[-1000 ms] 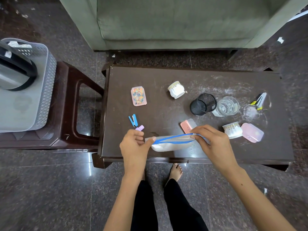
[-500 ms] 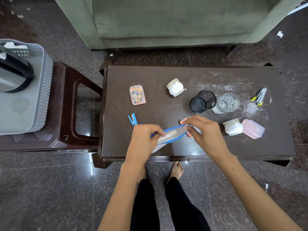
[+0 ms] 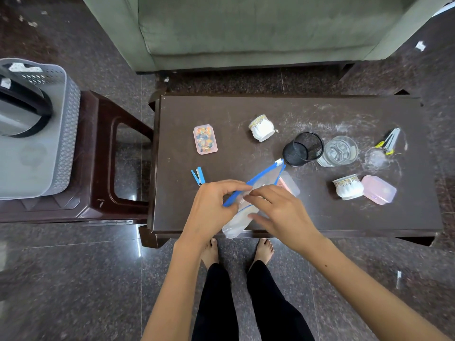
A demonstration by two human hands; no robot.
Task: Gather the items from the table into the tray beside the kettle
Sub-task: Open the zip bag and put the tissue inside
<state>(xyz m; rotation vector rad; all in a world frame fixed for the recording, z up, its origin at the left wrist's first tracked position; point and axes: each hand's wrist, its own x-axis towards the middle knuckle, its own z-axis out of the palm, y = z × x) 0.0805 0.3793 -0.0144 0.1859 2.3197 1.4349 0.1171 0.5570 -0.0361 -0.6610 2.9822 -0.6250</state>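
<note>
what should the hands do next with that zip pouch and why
Probably carry the pouch left to the tray beside the kettle. Both the left hand and right hand grip it above the table's near edge, and the tray has bare floor.

The table (image 3: 221, 109) is dark, matt and scuffed white toward 2 o'clock; the pouch (image 3: 261, 180) clear plastic, the pen cup (image 3: 304, 148) black wire mesh, the floor (image 3: 73, 279) glossy speckled stone.
</note>
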